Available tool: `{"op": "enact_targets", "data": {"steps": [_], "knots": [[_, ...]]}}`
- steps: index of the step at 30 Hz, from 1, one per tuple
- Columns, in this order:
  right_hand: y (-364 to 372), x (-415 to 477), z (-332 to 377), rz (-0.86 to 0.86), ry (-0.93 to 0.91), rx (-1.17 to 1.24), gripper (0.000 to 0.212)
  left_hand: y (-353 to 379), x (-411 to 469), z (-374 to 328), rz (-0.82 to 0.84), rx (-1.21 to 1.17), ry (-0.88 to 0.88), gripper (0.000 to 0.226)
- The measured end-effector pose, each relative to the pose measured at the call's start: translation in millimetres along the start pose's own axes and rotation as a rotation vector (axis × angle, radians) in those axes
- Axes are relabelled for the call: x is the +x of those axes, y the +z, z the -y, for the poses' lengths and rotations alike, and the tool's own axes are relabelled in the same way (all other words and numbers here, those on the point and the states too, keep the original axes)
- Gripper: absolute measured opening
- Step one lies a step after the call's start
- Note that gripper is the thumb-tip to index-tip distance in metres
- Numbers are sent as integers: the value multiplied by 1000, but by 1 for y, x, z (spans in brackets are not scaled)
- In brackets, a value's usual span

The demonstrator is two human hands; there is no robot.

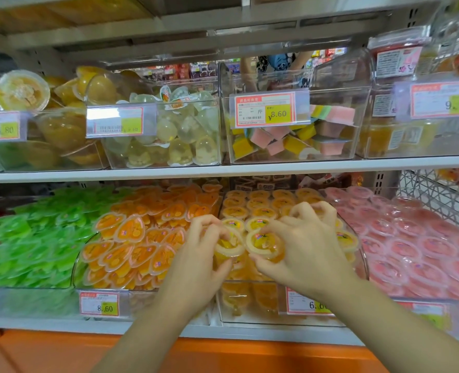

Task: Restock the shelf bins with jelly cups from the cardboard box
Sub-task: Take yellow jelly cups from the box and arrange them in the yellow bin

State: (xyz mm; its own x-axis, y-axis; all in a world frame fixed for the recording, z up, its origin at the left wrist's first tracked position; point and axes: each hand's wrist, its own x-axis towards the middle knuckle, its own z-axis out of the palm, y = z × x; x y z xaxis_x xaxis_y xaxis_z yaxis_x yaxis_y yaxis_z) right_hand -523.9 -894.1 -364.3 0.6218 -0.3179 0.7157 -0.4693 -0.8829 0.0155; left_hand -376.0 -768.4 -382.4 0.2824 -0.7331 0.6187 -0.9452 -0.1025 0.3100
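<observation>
While my left hand (201, 254) and right hand (303, 246) each pinch a round yellow plastic jelly cup (263, 242), the clear plastic shelf bin (249, 300) looks nearly full; no cardboard box shows.

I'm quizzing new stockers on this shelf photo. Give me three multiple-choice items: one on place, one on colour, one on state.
1. Where are the left hand and right hand?
A) over the green cups
B) over the bin of round yellow jelly cups
C) on the upper shelf

2. What colour are the cups in the bin just right of that one?
A) pink
B) blue
C) white

3. What is each hand doing?
A) lying flat
B) gripping a yellow jelly cup
C) holding a price tag

Answers:
1 B: both hands hover among the round yellow cups.
2 A: the pink jelly cups fill the neighbouring bin.
3 B: fingers curl round the left hand's cup and the right hand's cup.
</observation>
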Motion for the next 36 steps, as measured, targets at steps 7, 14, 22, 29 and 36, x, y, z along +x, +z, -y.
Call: {"op": "enact_targets", "data": {"steps": [7,14,22,29,36], "knots": [[4,-5,-7,79,11,-51,58,7,-2,7,36,-40,-42,37],[7,-11,-15,52,-75,51,29,1,-1,9,62,-119,-115,37],[15,-16,-19,44,-79,59,28,-3,0,6,113,-103,-50,49],[17,-18,-20,11,-82,81,28,-1,1,3,113,75,-75,32],[23,-23,-21,21,-56,109,24,1,3,5,-95,332,130,28]]}}
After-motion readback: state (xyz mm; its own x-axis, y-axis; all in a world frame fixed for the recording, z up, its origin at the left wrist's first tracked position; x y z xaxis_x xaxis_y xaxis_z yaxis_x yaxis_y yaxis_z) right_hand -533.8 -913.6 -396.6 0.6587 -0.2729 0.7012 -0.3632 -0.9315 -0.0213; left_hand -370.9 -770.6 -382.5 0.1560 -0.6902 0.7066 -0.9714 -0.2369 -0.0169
